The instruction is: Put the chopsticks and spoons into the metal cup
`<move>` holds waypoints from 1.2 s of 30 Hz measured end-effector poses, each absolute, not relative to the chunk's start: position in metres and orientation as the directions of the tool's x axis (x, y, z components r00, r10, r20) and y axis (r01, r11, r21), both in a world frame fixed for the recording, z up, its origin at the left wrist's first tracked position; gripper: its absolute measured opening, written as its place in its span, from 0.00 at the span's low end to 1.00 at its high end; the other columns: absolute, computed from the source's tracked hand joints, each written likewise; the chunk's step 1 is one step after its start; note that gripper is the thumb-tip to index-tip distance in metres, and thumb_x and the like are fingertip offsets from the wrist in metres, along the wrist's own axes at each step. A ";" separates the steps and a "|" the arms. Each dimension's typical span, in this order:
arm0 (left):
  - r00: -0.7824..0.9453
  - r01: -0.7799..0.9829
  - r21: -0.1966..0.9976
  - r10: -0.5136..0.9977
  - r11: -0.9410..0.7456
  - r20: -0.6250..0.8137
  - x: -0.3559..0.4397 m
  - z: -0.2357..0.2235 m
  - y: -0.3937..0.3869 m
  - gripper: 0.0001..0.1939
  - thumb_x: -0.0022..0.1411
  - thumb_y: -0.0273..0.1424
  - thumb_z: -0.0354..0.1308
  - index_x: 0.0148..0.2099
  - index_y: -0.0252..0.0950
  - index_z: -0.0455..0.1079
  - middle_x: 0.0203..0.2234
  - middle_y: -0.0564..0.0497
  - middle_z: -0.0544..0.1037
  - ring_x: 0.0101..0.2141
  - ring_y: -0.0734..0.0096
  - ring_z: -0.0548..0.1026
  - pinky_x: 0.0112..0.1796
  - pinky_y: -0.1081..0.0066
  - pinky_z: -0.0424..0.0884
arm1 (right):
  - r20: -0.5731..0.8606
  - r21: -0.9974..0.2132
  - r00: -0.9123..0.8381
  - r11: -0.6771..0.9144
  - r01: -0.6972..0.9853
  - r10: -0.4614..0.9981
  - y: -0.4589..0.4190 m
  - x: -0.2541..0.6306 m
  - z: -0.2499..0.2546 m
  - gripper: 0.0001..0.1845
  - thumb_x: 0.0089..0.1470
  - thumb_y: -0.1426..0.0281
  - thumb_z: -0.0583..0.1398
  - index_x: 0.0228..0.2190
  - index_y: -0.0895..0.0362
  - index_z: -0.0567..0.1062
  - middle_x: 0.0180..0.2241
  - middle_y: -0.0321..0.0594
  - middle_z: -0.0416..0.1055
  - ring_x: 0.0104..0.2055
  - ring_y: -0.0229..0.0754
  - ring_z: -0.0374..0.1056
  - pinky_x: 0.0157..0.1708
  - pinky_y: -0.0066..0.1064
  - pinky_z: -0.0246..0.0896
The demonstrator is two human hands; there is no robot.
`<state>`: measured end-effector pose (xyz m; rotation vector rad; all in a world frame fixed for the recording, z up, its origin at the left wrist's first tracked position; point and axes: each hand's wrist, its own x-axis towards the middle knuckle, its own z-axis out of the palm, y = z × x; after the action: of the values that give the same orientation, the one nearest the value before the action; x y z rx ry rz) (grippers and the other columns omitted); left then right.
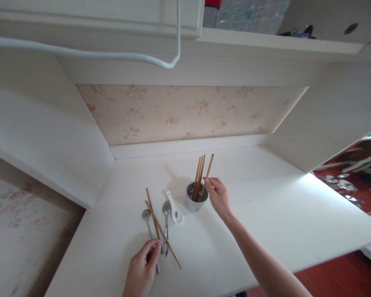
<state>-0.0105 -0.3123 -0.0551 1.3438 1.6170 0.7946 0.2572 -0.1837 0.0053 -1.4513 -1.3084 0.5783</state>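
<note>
Pinched in my right hand (219,196) is a wooden chopstick (210,164), its lower end inside a small white holder (194,204). Several other chopsticks (198,175) stand in that holder. My left hand (142,266) is closed, thumb against forefinger, over the near ends of the utensils on the table; whether it grips one is hidden. Two chopsticks (163,234) lie crossed there. Beside them are a long-handled metal spoon (146,214), more metal cutlery with a spoon bowl (166,207), and a white ceramic spoon (176,214) with a blue pattern.
The utensils lie on a white tabletop (235,231) enclosed by side panels and a floral back wall (185,115). Overhead runs a shelf (278,45) with plastic-wrapped goods, and a white cable (111,54) hangs across. At the right, metal ware (343,183) shows beyond the panel.
</note>
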 end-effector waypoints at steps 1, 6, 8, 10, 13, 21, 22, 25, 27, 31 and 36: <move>-0.043 0.427 0.879 0.976 0.213 -0.216 -0.011 -0.055 -0.312 0.23 0.59 0.51 0.52 0.42 0.38 0.75 0.38 0.47 0.81 0.36 0.64 0.78 0.39 0.74 0.72 | 0.281 -0.899 0.287 0.146 0.414 0.916 -0.184 0.257 0.005 0.23 0.59 0.53 0.54 0.35 0.56 0.80 0.39 0.45 0.73 0.39 0.44 0.69 0.36 0.34 0.65; -0.031 0.444 0.872 0.976 0.208 -0.217 -0.010 -0.054 -0.312 0.23 0.60 0.50 0.51 0.43 0.38 0.74 0.35 0.49 0.81 0.33 0.67 0.77 0.35 0.75 0.71 | 0.312 -0.897 0.306 0.173 0.407 0.899 -0.186 0.256 0.014 0.22 0.59 0.54 0.55 0.32 0.56 0.80 0.38 0.44 0.72 0.37 0.41 0.68 0.34 0.32 0.64; -0.032 0.452 0.864 0.973 0.219 -0.230 -0.009 -0.053 -0.313 0.23 0.61 0.50 0.50 0.43 0.37 0.74 0.31 0.50 0.80 0.30 0.68 0.76 0.32 0.76 0.71 | 0.340 -0.902 0.343 0.200 0.383 0.876 -0.190 0.259 0.027 0.19 0.58 0.55 0.56 0.33 0.56 0.80 0.34 0.40 0.71 0.33 0.38 0.67 0.30 0.30 0.63; -0.032 0.462 0.857 0.970 0.228 -0.241 -0.009 -0.052 -0.313 0.24 0.61 0.50 0.50 0.43 0.38 0.74 0.29 0.51 0.80 0.28 0.68 0.75 0.30 0.76 0.70 | 0.346 -0.927 0.399 0.243 0.286 0.849 -0.194 0.265 0.048 0.18 0.58 0.56 0.57 0.38 0.56 0.78 0.25 0.34 0.67 0.24 0.34 0.62 0.22 0.26 0.57; -0.039 0.469 0.855 0.972 0.221 -0.230 -0.008 -0.052 -0.314 0.24 0.60 0.51 0.50 0.42 0.38 0.75 0.29 0.50 0.80 0.27 0.68 0.75 0.30 0.76 0.71 | 0.359 -0.926 0.483 0.370 0.075 0.799 -0.202 0.278 0.085 0.18 0.60 0.56 0.56 0.43 0.55 0.74 0.17 0.27 0.58 0.15 0.30 0.52 0.14 0.23 0.46; -0.056 0.470 0.859 0.978 0.205 -0.203 -0.009 -0.054 -0.313 0.23 0.59 0.51 0.51 0.40 0.38 0.76 0.30 0.49 0.81 0.29 0.67 0.77 0.30 0.76 0.71 | 0.383 -0.875 0.360 0.459 -0.153 0.850 -0.198 0.311 0.112 0.16 0.56 0.67 0.55 0.44 0.54 0.75 0.43 0.44 0.76 0.39 0.43 0.75 0.35 0.36 0.72; -0.052 0.471 0.857 0.977 0.209 -0.209 -0.009 -0.054 -0.314 0.23 0.60 0.51 0.51 0.40 0.38 0.76 0.29 0.49 0.80 0.29 0.67 0.76 0.30 0.76 0.71 | 0.369 -0.875 0.360 0.451 -0.177 0.857 -0.194 0.310 0.104 0.15 0.55 0.68 0.55 0.43 0.55 0.76 0.44 0.44 0.76 0.40 0.44 0.75 0.38 0.38 0.72; -0.034 0.473 0.851 0.970 0.228 -0.241 -0.009 -0.055 -0.314 0.24 0.61 0.51 0.50 0.43 0.38 0.74 0.28 0.50 0.80 0.27 0.68 0.75 0.29 0.76 0.70 | 0.328 -0.903 0.414 0.410 -0.127 0.849 -0.184 0.303 0.079 0.10 0.53 0.68 0.60 0.38 0.56 0.78 0.43 0.44 0.76 0.39 0.43 0.75 0.45 0.41 0.70; -0.025 0.473 0.849 0.967 0.236 -0.255 -0.009 -0.056 -0.314 0.24 0.61 0.50 0.49 0.45 0.37 0.74 0.27 0.51 0.79 0.26 0.69 0.74 0.28 0.75 0.69 | 0.328 -0.924 0.439 0.382 -0.036 0.836 -0.179 0.296 0.063 0.10 0.53 0.66 0.62 0.38 0.56 0.77 0.43 0.43 0.76 0.37 0.41 0.75 0.44 0.41 0.70; -0.023 0.474 0.846 0.964 0.245 -0.266 -0.009 -0.056 -0.314 0.24 0.63 0.50 0.48 0.46 0.37 0.73 0.26 0.52 0.78 0.25 0.70 0.73 0.28 0.75 0.68 | 0.386 -0.918 0.426 0.386 0.091 0.818 -0.174 0.281 0.040 0.26 0.52 0.64 0.63 0.52 0.51 0.65 0.42 0.43 0.77 0.35 0.41 0.75 0.40 0.40 0.72; -0.010 0.465 0.850 0.961 0.249 -0.276 -0.009 -0.057 -0.312 0.24 0.62 0.50 0.48 0.45 0.37 0.73 0.30 0.52 0.79 0.28 0.70 0.74 0.31 0.75 0.69 | 0.342 -0.930 0.378 0.251 0.269 0.860 -0.176 0.271 0.019 0.27 0.53 0.61 0.62 0.53 0.54 0.65 0.42 0.46 0.77 0.39 0.45 0.76 0.42 0.43 0.71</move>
<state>-0.0085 -0.3125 -0.0569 1.3522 1.6197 0.6927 0.2709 -0.1755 0.0189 -1.2971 -1.1600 0.5585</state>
